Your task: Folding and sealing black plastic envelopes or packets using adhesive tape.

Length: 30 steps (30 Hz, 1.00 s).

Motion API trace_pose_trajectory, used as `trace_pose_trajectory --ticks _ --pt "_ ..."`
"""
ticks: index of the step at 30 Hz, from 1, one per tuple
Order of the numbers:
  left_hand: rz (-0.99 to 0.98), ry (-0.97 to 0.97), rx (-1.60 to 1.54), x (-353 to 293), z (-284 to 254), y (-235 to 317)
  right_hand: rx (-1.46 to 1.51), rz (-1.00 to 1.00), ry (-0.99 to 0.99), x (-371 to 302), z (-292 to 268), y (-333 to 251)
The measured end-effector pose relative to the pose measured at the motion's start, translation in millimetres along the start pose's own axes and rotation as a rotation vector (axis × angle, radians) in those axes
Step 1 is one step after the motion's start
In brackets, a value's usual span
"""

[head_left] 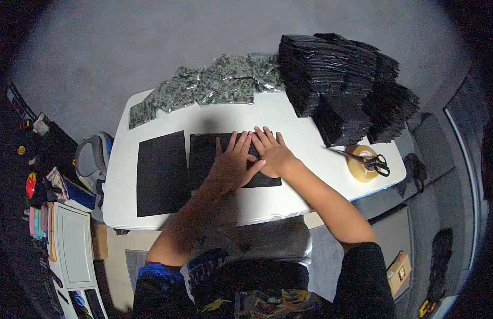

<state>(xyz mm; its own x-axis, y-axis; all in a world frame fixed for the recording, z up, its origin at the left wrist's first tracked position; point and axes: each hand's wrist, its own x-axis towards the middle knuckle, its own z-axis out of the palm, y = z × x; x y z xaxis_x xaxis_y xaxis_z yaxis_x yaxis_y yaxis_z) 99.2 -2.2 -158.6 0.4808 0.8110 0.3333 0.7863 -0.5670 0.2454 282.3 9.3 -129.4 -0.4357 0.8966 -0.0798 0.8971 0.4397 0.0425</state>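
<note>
Both hands lie flat on a black sheet (pixel 204 154) at the middle of the white desk (pixel 124 175). The left hand (pixel 231 166) and the right hand (pixel 273 153) sit side by side, thumbs touching or overlapping, fingers (pixel 237 141) spread and pressed down on the sheet, pinching nothing. The hands cover the sheet's right half, so its far right corner is hard to make out.

Just beside it, toward the left edge of the desk, lies a second black sheet (pixel 162 173), flat and untouched. Along the far edge runs a row of clear packets with a dark green pattern (pixel 209 85), overlapping one another, some hanging past the edge. At the far right corner stands a tall, leaning stack of black glossy pouches (pixel 342 80), reaching toward the right edge. Near the right edge a roll of yellowish tape (pixel 362 164) lies flat with black-handled scissors (pixel 371 159) resting across it.

Off the desk's left edge, the floor holds a dim clutter of coloured things, too dark to tell apart.
</note>
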Motion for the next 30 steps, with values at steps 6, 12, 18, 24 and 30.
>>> trace_pose_trajectory --ticks 6,12,18,24,30 --pt "0.017 0.034 0.031 1 2 -1 0.005 0.011 -0.004 1 2 1" --pt "0.014 0.023 0.123 -7 -6 5 0.002 0.026 -0.029 -12 -5 2" --pt "0.001 0.027 0.152 -35 -16 1 -0.011 0.031 -0.042 -36 -8 3" --pt "-0.107 -0.159 0.066 -104 -66 -5 0.184 -0.002 -0.077 -86 -12 15" --pt "-0.539 -0.140 0.213 -143 -99 -36 0.374 -0.030 -0.035 -93 -23 22"
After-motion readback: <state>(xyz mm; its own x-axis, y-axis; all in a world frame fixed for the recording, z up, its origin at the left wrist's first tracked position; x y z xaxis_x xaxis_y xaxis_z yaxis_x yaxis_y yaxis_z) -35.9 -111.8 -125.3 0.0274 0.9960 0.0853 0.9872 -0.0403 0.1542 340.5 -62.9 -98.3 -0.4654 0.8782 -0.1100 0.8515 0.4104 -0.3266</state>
